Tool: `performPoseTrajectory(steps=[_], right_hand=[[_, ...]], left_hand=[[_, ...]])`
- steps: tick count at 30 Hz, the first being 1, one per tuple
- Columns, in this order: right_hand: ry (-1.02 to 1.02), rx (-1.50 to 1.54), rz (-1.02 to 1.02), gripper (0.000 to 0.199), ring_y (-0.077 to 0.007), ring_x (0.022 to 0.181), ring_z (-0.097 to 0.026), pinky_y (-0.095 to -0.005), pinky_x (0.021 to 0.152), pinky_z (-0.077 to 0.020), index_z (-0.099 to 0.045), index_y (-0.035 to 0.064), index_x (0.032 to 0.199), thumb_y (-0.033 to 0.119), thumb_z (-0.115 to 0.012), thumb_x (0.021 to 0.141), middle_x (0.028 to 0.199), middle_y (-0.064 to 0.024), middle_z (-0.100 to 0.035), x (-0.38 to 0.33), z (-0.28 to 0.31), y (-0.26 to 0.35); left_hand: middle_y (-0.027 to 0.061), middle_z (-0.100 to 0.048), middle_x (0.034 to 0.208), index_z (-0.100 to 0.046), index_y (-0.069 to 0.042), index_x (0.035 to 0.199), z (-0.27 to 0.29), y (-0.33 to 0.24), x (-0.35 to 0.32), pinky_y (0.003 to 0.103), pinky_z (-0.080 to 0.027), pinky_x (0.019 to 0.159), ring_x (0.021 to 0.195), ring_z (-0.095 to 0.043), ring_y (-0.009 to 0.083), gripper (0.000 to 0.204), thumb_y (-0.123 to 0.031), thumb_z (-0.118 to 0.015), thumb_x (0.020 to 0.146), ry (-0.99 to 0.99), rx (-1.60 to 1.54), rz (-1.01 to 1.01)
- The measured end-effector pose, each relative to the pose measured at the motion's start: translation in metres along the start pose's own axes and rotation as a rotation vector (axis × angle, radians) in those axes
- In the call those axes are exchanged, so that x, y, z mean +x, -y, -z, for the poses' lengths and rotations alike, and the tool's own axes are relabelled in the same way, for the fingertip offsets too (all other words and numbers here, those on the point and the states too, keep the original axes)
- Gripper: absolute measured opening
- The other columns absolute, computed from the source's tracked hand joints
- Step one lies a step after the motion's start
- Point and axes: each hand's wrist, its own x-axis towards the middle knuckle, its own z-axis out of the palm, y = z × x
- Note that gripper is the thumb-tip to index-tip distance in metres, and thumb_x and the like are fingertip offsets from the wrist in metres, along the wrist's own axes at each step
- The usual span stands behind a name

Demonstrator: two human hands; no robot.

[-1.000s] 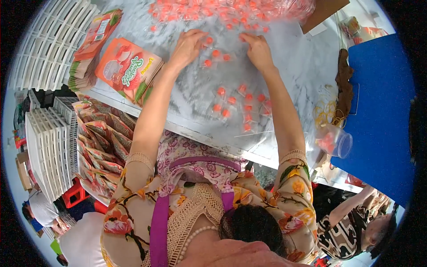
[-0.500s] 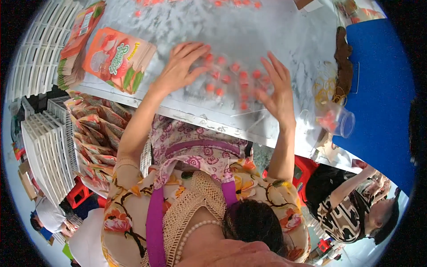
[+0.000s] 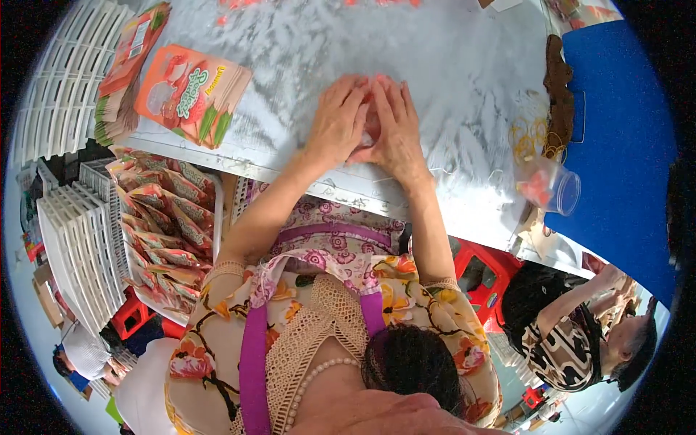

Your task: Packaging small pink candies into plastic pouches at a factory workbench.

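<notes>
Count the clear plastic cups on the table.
1. A clear plastic cup lies on its side near the table's right edge, beside the blue board, with something red inside. Both hands cup small pink pieces mid-table; more cups may be hidden.

Both hands, left hand (image 3: 337,119) and right hand (image 3: 395,123), touch at table (image 3: 449,65) centre. Pouch stack (image 3: 190,94) at 9 o'clock; tipped cup (image 3: 554,190) at 4 o'clock.

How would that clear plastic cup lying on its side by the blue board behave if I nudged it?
The clear plastic cup lies on its side on the table, so it would probably roll in a curve. It looks thin-walled, hence likely light and easily crushed. The few red pieces inside might spill out.
</notes>
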Motion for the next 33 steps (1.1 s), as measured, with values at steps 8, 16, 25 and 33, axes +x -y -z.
performPoseTrajectory(steps=[8,16,25,33], right_hand=[[-0.044,0.074,0.030,0.093,-0.0399,0.126,-0.043,-0.0462,0.109,-0.0347,-0.044,0.0034,0.134,0.028,-0.086,0.054,0.133,-0.0198,-0.047,0.016,-0.024,-0.007],[-0.109,0.141,0.062,0.089,-0.0447,0.124,-0.043,-0.0501,0.108,-0.0338,-0.043,0.0051,0.134,0.018,-0.085,0.057,0.129,-0.0177,-0.052,0.018,-0.026,-0.004],[0.020,0.119,0.064,0.087,-0.0370,0.113,-0.050,-0.0478,0.104,-0.0375,-0.046,0.0111,0.134,0.008,-0.082,0.055,0.122,-0.0112,-0.055,0.031,-0.019,0.013],[0.037,0.056,0.157,0.056,-0.0331,0.106,-0.052,-0.0430,0.090,-0.0453,-0.061,0.0155,0.116,0.021,-0.079,0.062,0.118,-0.0075,-0.057,0.037,-0.029,0.004]], left_hand=[[0.0230,-0.052,0.123,-0.050,0.003,0.116,0.007,-0.002,0.002,0.042,-0.042,0.093,0.109,-0.053,0.0380,0.029,-0.016,-0.044,0.095,-0.107,-0.328,0.269],[0.0240,-0.054,0.110,-0.048,0.002,0.103,0.009,-0.002,0.008,0.042,-0.040,0.095,0.108,-0.053,0.0376,0.032,-0.029,-0.045,0.099,-0.170,-0.348,0.236],[0.0222,-0.050,0.113,-0.046,0.000,0.106,0.009,0.008,-0.003,0.042,-0.037,0.098,0.108,-0.052,0.0296,0.031,-0.031,-0.041,0.101,-0.245,-0.688,0.459],[0.0062,-0.041,0.131,-0.039,-0.011,0.125,0.008,0.013,-0.001,0.033,-0.035,0.098,0.111,-0.041,0.0167,0.032,-0.033,-0.042,0.102,-0.500,-1.158,0.580]])
